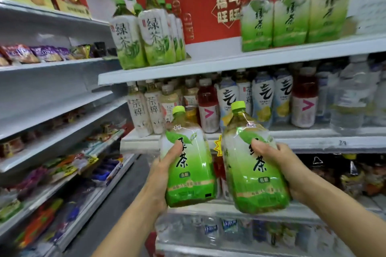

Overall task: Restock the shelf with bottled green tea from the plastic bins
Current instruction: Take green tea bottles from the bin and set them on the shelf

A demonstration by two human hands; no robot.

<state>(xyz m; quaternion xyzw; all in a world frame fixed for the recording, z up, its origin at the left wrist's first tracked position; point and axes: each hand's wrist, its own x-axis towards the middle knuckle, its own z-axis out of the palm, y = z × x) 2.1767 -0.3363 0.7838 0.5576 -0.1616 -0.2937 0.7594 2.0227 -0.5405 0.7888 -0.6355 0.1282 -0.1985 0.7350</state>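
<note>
My left hand [161, 171] grips a large green tea bottle [189, 165] with a green cap, held upright in front of the shelves. My right hand [279, 165] grips a second green tea bottle [253, 165], tilted slightly left. The two bottles are side by side, nearly touching. Above them, the top shelf [229, 62] carries a group of green tea bottles at the left [146, 33] and three more at the right [292, 12]. A bare stretch of shelf lies between these groups. No plastic bin is in view.
A red gift box [200, 0] stands at the back of the top shelf. The shelf below holds several smaller drink bottles [265, 100]. Water bottles [351, 98] fill the right side. Snack packets [41, 54] line the shelves on the left.
</note>
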